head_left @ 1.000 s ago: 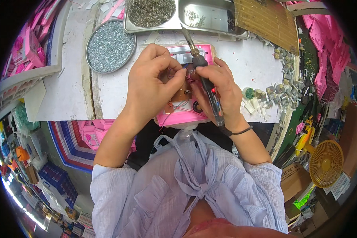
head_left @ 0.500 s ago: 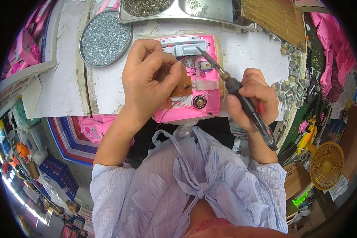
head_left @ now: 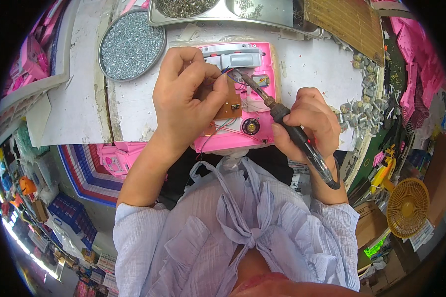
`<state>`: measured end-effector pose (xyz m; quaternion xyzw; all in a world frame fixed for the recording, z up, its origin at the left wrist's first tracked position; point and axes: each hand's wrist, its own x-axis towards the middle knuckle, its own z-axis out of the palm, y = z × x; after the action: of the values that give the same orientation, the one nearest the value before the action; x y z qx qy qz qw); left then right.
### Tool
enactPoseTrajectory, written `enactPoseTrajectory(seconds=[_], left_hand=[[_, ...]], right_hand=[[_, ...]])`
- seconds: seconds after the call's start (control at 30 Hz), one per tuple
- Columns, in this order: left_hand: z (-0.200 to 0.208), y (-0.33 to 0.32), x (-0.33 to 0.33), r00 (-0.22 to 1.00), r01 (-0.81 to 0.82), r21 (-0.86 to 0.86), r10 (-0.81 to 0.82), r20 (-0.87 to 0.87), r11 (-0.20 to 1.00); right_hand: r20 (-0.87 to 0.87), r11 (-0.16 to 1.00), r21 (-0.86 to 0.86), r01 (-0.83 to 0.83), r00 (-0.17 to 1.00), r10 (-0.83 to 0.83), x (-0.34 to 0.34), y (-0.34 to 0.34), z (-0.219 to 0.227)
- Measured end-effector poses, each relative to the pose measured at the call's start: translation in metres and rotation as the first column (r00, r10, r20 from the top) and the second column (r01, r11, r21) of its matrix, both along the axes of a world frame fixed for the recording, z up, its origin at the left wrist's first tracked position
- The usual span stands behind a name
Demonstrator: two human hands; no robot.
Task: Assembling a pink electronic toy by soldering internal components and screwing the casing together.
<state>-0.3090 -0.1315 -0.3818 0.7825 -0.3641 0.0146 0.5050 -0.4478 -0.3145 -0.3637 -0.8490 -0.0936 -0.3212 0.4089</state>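
I see the right hand (head_left: 309, 123) curled round a soldering iron (head_left: 300, 136), tip near the left hand (head_left: 188, 94), which pinches thin wires (head_left: 228, 71). Beneath the left: brown circuit board (head_left: 226, 111), uncovered pink shell (head_left: 233, 143). Speaker (head_left: 250, 126) looks seated; wiring seems unfinished, cover still off.
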Motion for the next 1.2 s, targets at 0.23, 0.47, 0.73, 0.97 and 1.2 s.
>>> enactPoseTrajectory(seconds=[0.23,0.47,0.73,0.97,1.2], left_hand=[[-0.001,0.0,0.001,1.0,-0.002,0.005,0.002,0.018,1.0],[-0.002,-0.002,0.0,0.999,-0.006,-0.009,0.006,0.039,1.0],[-0.004,-0.005,0.0,0.992,0.003,-0.028,0.0,0.126,1.0],[-0.005,-0.005,0.0,0.987,0.004,-0.026,0.001,0.162,1.0],[-0.005,-0.004,-0.001,0.991,-0.008,-0.019,0.01,0.136,1.0]], right_hand=[[-0.047,1.0,-0.014,-0.02,0.999,0.02,-0.001,0.001,0.002],[-0.072,0.994,-0.108,-0.018,0.997,0.01,-0.002,-0.001,0.003],[0.003,0.982,-0.182,-0.053,0.999,0.054,-0.002,-0.008,-0.007],[-0.044,0.993,-0.113,-0.04,0.998,0.035,-0.005,-0.007,0.004],[-0.042,0.997,-0.064,-0.05,0.998,0.047,-0.006,-0.009,0.003]])
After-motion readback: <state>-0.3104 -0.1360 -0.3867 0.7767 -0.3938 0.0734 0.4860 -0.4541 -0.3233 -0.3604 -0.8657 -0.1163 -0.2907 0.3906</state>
